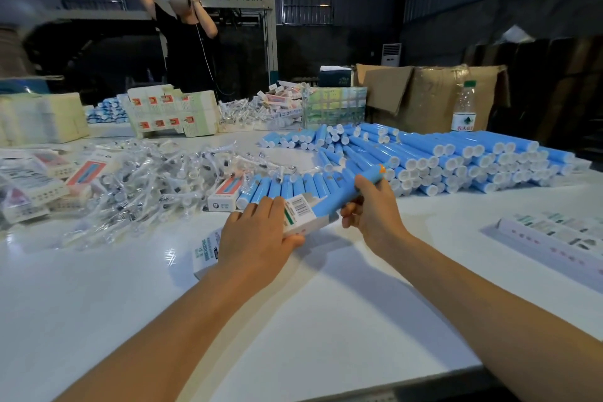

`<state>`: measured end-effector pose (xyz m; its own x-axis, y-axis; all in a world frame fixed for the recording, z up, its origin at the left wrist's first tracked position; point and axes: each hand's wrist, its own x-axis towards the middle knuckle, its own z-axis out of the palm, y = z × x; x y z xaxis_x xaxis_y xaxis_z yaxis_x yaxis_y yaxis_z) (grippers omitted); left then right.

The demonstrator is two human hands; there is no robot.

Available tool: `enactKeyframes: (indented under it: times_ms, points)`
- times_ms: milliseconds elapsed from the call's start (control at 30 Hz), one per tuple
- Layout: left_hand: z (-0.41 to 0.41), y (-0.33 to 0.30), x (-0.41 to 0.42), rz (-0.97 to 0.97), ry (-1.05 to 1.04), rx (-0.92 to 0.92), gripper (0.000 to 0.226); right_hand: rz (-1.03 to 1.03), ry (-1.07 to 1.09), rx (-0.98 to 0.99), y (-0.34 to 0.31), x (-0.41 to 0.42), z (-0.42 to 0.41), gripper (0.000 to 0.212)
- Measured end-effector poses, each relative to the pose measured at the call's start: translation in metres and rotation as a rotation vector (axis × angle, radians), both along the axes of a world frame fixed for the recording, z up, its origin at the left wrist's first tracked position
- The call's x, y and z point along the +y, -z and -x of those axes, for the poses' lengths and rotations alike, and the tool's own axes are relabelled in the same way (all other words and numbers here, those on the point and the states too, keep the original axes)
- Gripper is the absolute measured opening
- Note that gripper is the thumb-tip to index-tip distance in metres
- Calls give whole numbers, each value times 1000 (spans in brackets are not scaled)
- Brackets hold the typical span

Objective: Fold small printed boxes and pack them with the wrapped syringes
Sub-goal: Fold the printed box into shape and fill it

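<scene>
Near the middle of the white table (98,303), the left hand (257,238) grips a small printed white cardboard box (301,215); the right hand (372,209) holds a blue plastic tube (355,189) at its open end.

printed box (298,217): white, barcoded flap open, tilted above surface | blue tube (350,194): orange-tipped, partly inserted in box mouth | wrapped syringes (156,179): heaped, left-centre

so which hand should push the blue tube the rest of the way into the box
Right. The right hand already grips the blue tube, whose lower end is at the box's open mouth. The left hand holds the box steady.
</scene>
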<state>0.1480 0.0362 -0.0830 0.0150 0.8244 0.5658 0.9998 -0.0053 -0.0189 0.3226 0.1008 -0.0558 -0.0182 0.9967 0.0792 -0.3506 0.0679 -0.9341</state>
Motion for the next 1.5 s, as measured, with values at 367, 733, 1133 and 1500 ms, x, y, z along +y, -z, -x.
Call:
enactKeyframes:
  times_ms: [367,733,1133,1500]
  points:
    - [-2,0,-3,-24,9,-2,63,60,-36,55,6,-5,2,51]
    - [-4,-4,-3,8,-7,-35,66,-181,85,-428,18,-17,11,30]
    - [-4,-5,-8,76,34,-35,67,109,171,-271,20,-3,-3,33]
    - [-3,-3,-13,186,87,125,65,-87,222,-367,-14,20,17,31]
